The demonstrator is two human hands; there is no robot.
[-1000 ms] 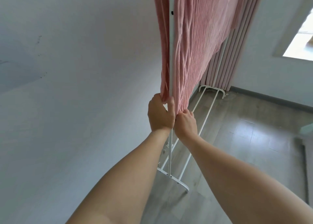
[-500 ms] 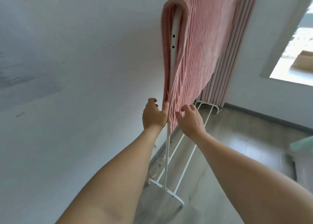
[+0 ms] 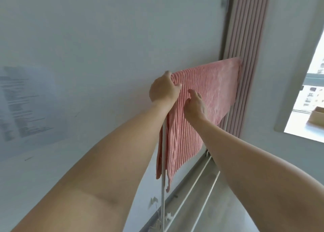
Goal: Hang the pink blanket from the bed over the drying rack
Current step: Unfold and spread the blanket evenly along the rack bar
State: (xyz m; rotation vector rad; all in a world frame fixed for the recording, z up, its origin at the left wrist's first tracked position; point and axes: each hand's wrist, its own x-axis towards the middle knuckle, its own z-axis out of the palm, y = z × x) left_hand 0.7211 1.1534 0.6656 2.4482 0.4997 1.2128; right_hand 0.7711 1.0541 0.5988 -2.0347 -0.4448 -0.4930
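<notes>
- The pink ribbed blanket [image 3: 206, 95] was draped over the top rail of the white metal drying rack [image 3: 163, 170], with one panel hanging down each side of the near upright.
- I noted the lower corner of the blanket ended part-way down that upright, clear of the floor.
- The left hand [image 3: 163, 89] sat at the near top corner of the blanket, fingers curled over the fold and thumb pressed on the front face; it read to me as clamped on the fabric.
- The right hand [image 3: 195, 105] lay just beside it, lower, on the front panel, fingers loosely spread; I could not tell whether the fingertips touched the cloth.
- Both forearms were bare and reached up from the bottom of the head view.
- The rack's low horizontal rails [image 3: 196, 184] ran along the base of the pale wall [image 3: 105, 39].
- A pleated dusty-pink curtain [image 3: 249, 30] hung behind the blanket's far end.
- A bright window [image 3: 313, 98] was to the right.
- A blurred printed sheet [image 3: 22, 105] was on the wall at left; text unreadable.
</notes>
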